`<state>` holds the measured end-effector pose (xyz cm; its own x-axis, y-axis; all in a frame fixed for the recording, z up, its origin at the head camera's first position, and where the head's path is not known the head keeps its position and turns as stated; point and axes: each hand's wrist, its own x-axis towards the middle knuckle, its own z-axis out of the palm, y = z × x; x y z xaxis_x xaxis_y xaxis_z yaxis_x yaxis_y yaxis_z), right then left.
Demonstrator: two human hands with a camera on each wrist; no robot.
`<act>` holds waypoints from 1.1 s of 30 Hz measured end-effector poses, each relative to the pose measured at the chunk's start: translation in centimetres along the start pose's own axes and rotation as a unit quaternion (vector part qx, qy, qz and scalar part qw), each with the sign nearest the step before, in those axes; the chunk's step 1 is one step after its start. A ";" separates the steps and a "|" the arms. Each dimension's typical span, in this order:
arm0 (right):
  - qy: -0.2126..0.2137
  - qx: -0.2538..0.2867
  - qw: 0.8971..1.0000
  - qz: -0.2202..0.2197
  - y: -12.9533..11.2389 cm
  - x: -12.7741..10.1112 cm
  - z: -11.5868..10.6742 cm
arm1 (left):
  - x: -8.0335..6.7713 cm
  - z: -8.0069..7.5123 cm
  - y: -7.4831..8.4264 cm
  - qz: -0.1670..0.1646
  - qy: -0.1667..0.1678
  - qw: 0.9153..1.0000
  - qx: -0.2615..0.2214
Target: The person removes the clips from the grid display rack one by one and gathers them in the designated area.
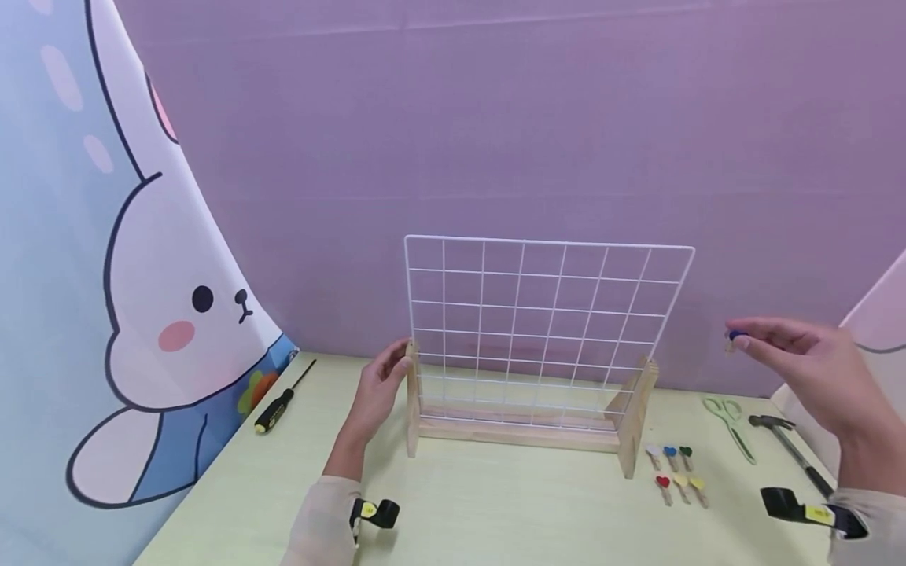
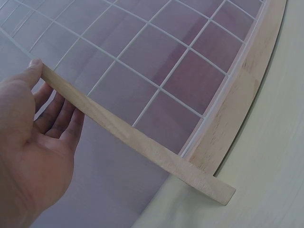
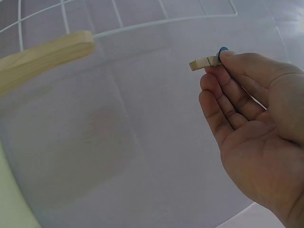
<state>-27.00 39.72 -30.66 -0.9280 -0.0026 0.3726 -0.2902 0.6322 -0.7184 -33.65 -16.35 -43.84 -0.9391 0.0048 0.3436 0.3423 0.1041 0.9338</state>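
A white wire grid panel (image 1: 541, 314) stands in a wooden base with two uprights. My left hand (image 1: 378, 389) grips the top of the left wooden upright (image 2: 137, 140), thumb on one side and fingers on the other. To the right of the grid, my right hand (image 1: 814, 369) is raised in the air. Between its thumb and fingertips it pinches a small wooden clothespin (image 3: 204, 62) with a blue decoration, its free end pointing toward the grid side. The clothespin is apart from the grid.
Several heart-topped clothespins (image 1: 679, 479) lie in two rows right of the stand. Beyond them are green scissors (image 1: 736, 432) and a hammer (image 1: 796, 452). A screwdriver (image 1: 279, 405) lies at the left. A purple cloth (image 1: 495, 118) hangs behind the table (image 1: 495, 511).
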 end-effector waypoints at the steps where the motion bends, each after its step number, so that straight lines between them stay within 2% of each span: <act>1: -0.002 -0.005 1.000 0.000 0.3 -0.2 0.1 | 0.0 0.0 0.0 -0.001 -0.001 1.000 0.001; 4: -0.010 -0.015 1.000 0.006 1.2 -0.6 0.4 | 0.0 0.0 0.1 -0.002 -0.001 1.000 0.000; 11: -0.028 0.020 0.999 0.005 3.5 -2.2 1.4 | -0.1 0.0 0.1 -0.001 0.000 1.000 -0.001; 21: -0.039 0.038 0.998 0.015 6.7 -4.2 2.8 | -0.1 0.1 0.2 0.012 0.000 1.000 -0.007; 33: -0.056 0.019 0.998 0.005 9.1 -5.7 4.3 | -0.1 0.1 0.2 0.010 0.001 1.000 -0.003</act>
<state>-25.38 42.20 -41.87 -0.9504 -0.0842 0.2995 -0.2880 0.6025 -0.7443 -33.47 -16.24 -43.69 -0.9322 0.0044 0.3620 0.3607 0.0978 0.9275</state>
